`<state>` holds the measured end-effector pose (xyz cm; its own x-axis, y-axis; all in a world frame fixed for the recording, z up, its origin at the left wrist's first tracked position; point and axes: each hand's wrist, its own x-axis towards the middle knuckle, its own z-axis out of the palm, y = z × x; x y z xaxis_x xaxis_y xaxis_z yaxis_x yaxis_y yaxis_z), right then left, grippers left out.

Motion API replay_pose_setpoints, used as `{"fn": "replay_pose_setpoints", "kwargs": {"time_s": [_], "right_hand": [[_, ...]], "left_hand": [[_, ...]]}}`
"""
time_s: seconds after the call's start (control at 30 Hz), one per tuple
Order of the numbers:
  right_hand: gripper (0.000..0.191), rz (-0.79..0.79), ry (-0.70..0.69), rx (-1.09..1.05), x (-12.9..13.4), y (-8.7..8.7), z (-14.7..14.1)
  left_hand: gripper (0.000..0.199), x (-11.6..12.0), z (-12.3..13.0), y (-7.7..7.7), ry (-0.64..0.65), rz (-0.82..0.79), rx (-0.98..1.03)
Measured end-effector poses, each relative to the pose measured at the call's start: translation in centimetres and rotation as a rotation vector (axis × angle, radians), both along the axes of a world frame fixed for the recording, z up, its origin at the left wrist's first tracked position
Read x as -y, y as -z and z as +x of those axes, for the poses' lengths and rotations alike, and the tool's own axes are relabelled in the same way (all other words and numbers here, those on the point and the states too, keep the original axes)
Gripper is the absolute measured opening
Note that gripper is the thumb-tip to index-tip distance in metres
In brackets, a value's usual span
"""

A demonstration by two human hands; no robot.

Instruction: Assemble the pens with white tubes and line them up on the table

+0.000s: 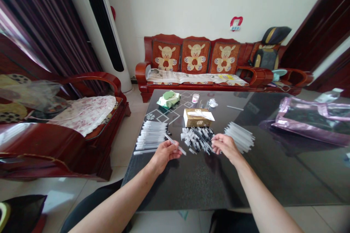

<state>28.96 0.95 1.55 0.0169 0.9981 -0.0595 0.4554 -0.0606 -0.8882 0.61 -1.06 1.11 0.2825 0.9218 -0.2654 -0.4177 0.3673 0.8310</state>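
My left hand (166,154) pinches a slim translucent pen barrel (179,147), tilted, its lower end pointing toward the middle of the table. Beyond that hand lies a row of pens (150,134), pale barrels with dark ends on the right. My right hand (225,146) is closed, fingertips together at the right edge of a loose heap of black and whitish pen parts (198,137); what it holds, if anything, is too small to make out. Just right of it, a stack of pale empty-looking pen barrels (240,136) lies slanted.
Behind the heap stands a gold tissue box (198,117). Further back are a green wipes pack (168,99), a small cup (195,98), crumpled tissue (212,103) and a single stick-like tube (235,108). A clear purple-edged bag (300,131) lies on the dark table's right.
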Motion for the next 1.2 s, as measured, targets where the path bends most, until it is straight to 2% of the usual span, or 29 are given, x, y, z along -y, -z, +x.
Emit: {"fn": "replay_pose_setpoints", "kwargs": {"time_s": [0.03, 0.1, 0.2, 0.33, 0.5, 0.67, 1.2], "right_hand": [[0.024, -0.028, -0.063, -0.199, 0.6, -0.6, -0.6], [0.030, -0.068, -0.135, -0.449, 2.0, -1.5, -2.3], [0.030, -0.139, -0.176, -0.582, 3.7, -2.3, -5.2], [0.029, -0.128, -0.166, -0.587, 4.8, -2.2, -8.3], [0.027, -0.079, -0.128, -0.554, 5.0, -1.6, -9.9], [0.026, -0.043, -0.085, -0.529, 4.8, -1.3, -10.4], [0.030, -0.016, -0.098, -0.502, 4.5, -1.0, -10.8]], "left_hand": [[0.024, 0.1, 0.1, -0.1, -0.005, 0.008, 0.007], [0.024, 0.2, 0.2, -0.3, -0.022, 0.027, 0.024], [0.026, 0.4, 0.4, -0.5, -0.043, 0.061, 0.060], [0.027, 0.5, 0.5, -0.7, -0.064, 0.082, 0.089], [0.026, 0.4, 0.2, -0.7, -0.122, 0.091, 0.098], [0.027, 0.5, 0.4, -0.7, -0.124, 0.096, 0.093], [0.028, 0.6, 0.3, -0.8, -0.143, 0.120, 0.067]]}}
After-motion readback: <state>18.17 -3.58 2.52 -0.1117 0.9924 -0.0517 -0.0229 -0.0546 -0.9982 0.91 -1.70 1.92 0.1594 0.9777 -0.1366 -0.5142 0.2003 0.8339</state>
